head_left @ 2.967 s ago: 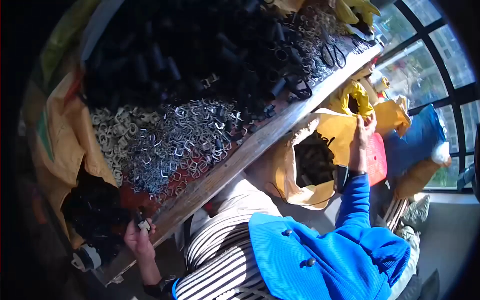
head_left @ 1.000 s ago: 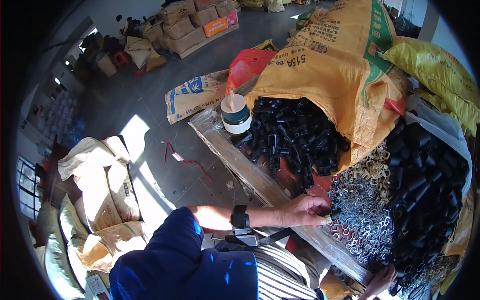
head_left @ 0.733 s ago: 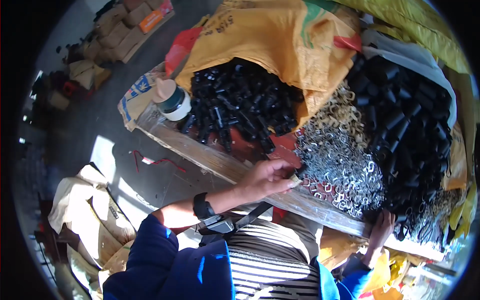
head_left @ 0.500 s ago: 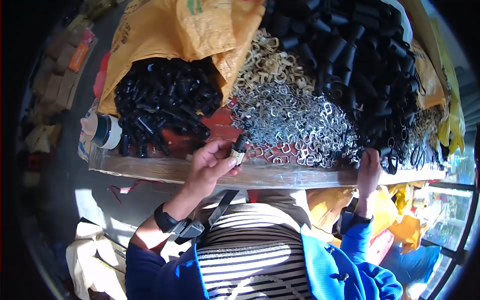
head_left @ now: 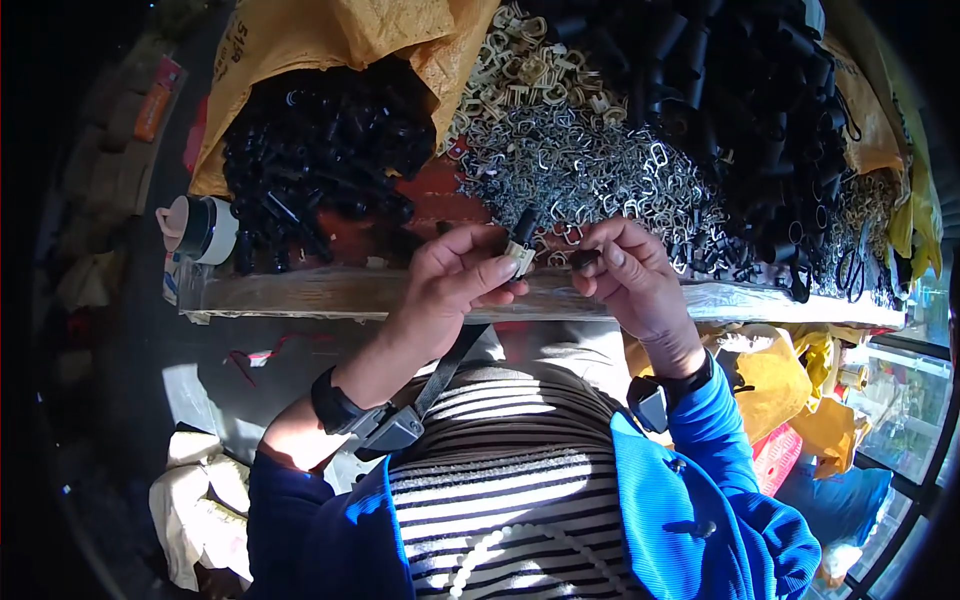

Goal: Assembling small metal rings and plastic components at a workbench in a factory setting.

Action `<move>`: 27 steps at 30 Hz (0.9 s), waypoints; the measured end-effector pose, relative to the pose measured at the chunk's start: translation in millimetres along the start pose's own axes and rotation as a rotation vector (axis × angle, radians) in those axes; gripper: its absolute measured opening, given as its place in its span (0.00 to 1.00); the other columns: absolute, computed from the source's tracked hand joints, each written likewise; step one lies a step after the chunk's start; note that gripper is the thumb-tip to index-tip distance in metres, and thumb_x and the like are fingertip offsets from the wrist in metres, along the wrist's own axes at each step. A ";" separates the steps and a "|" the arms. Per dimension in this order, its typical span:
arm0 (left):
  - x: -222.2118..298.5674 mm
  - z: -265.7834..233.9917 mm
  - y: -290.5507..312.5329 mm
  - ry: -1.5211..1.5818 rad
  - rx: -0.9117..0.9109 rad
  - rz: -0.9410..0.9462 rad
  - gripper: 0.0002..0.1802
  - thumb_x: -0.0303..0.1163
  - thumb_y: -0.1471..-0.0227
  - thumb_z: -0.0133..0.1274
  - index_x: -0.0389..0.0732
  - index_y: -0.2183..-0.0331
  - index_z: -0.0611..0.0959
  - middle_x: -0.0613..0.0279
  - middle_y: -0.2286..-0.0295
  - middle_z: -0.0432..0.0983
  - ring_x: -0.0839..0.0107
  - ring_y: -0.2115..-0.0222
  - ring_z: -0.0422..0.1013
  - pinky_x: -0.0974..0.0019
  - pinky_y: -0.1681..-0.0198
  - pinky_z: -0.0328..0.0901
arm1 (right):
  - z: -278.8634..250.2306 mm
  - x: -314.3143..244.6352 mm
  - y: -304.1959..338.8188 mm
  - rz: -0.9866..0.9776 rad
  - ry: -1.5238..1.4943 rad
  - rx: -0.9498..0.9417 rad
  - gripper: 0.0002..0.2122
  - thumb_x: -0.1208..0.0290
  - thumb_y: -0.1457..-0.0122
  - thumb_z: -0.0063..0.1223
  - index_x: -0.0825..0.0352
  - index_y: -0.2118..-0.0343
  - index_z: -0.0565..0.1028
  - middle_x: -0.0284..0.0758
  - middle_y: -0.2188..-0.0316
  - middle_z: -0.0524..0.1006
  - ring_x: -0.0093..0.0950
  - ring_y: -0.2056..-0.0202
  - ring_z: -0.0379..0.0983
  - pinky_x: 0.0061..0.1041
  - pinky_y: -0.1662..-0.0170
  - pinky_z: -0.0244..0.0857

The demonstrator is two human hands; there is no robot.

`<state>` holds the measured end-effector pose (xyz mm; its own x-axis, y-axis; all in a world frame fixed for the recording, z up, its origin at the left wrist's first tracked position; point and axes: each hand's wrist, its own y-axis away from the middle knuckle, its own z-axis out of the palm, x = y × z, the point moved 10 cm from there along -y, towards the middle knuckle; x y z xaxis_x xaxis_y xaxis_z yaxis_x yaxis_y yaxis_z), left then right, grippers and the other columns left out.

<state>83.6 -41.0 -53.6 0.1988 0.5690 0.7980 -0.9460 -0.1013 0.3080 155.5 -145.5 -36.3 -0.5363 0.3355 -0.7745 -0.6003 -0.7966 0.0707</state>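
Plainly, two bare hands meet over the near edge of the table, each pinching one thing. The left hand has its thumb and fingers closed on one short black plastic tube, tilted, together with one small cream plastic clip at its lower end; whether the clip goes around the tube or lies beside it, I cannot tell. The right hand, just beside, has thumb and fingertips clamped on one small dark piece, mostly hidden. The two held parts are near each other but apart.

Behind them lie four main heaps, each too many to count: glossy black plastic fittings spilling from one orange woven sack, cream plastic clips, silvery bent-metal clasps and larger matt black cylinders. One white-and-dark-green jar with a pink lid stands at the left end of the wooden table edge. Dark printed characters run along the sack's left side. One orange label shows at far left, its writing too small to read.
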 end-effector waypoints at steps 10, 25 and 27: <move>-10.8 11.4 4.1 0.004 -0.022 -0.072 0.18 0.31 0.57 0.52 0.37 0.61 0.71 0.64 0.71 0.72 0.75 0.72 0.70 0.77 0.69 0.64 | 38.0 -7.9 3.7 -0.052 0.346 -0.072 0.10 0.75 0.51 0.48 0.70 0.65 0.65 0.30 0.75 0.68 0.18 0.74 0.65 0.14 0.69 0.61; -27.6 5.9 0.0 0.068 -0.021 -0.136 0.18 0.30 0.55 0.50 0.37 0.60 0.70 0.65 0.69 0.71 0.79 0.70 0.68 0.78 0.67 0.64 | 46.5 -29.5 7.6 -0.527 1.050 0.042 0.10 0.78 0.57 0.53 0.71 0.68 0.71 0.34 0.77 0.66 0.22 0.75 0.63 0.16 0.73 0.58; -25.9 7.9 2.4 0.079 -0.038 -0.136 0.18 0.30 0.55 0.49 0.37 0.60 0.70 0.66 0.69 0.71 0.79 0.70 0.68 0.78 0.67 0.64 | 50.7 -28.6 11.6 -0.576 1.068 0.012 0.11 0.78 0.57 0.54 0.71 0.67 0.72 0.34 0.76 0.66 0.23 0.75 0.63 0.17 0.73 0.58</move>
<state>78.2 -62.4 -69.5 0.3067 0.6381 0.7063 -0.9209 0.0112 0.3897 133.9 -138.8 18.5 0.5666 0.0509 -0.8224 -0.5983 -0.6608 -0.4531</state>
